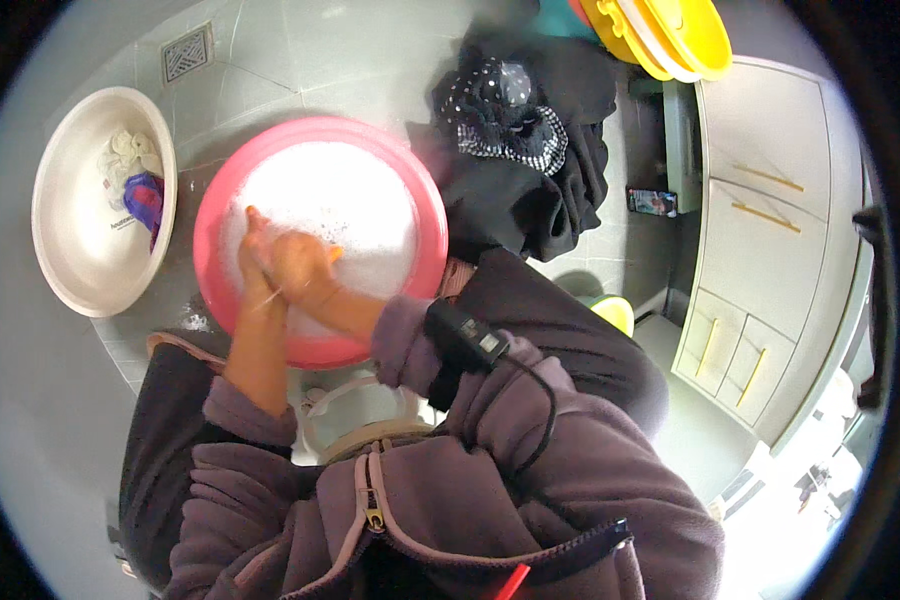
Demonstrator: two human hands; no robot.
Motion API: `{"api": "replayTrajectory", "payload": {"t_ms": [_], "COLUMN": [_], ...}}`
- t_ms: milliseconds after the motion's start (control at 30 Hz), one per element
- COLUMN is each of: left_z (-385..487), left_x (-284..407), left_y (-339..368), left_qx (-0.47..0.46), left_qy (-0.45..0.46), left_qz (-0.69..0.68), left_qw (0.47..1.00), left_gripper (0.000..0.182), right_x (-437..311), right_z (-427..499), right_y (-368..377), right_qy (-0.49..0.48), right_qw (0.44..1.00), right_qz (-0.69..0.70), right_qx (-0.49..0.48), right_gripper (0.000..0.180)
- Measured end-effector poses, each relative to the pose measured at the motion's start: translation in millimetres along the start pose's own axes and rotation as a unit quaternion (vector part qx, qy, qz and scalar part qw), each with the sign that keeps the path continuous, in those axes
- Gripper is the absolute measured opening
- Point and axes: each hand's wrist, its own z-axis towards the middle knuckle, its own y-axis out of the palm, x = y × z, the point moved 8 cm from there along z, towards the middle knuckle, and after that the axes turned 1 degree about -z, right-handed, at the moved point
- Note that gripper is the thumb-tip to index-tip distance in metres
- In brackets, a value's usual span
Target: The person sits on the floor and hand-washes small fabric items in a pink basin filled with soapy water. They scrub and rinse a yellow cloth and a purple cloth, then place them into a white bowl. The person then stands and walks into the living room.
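Note:
A pink plastic basin (432,247) stands on the floor before me, with thick white suds (337,195) inside. My left hand (253,259) and my right hand (298,262) are pressed together over the left part of the suds. Motion blurs both hands. A small orange patch (335,253) shows at the far side of my right hand; whether it is a held thing cannot be told. The palms and most of the fingers are hidden. A thin pale strand or streak of water (274,294) crosses near my wrists.
A cream oval basin (67,225) on the left holds a white cloth (131,154) and a purple-and-red cloth (146,199). Dark clothes (525,202) lie heaped on the right. Yellow basins (690,37), a drawer cabinet (765,135), a phone (652,202) and a floor drain (187,54) surround me.

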Motion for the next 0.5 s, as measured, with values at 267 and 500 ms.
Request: {"api": "replayTrajectory", "payload": {"t_ms": [267,500], "left_z": [-4.5,9.8], "left_x": [-1.8,-33.2], "left_y": [-20.6,-24.0], "left_qx": [0.145,0.103], "left_qy": [-0.020,-0.053], "left_qz": [0.084,0.027], "left_qw": [0.986,0.993], "left_gripper": [0.051,0.054], "right_x": [23.0,62.4], "right_z": [-7.0,-2.7], "right_y": [-21.2,-14.9], "right_qy": [0.031,0.124], "right_qw": [0.999,0.933], "right_qz": [0.021,0.333], "right_qx": [-0.021,0.047], "right_gripper": [0.027,0.035]}}
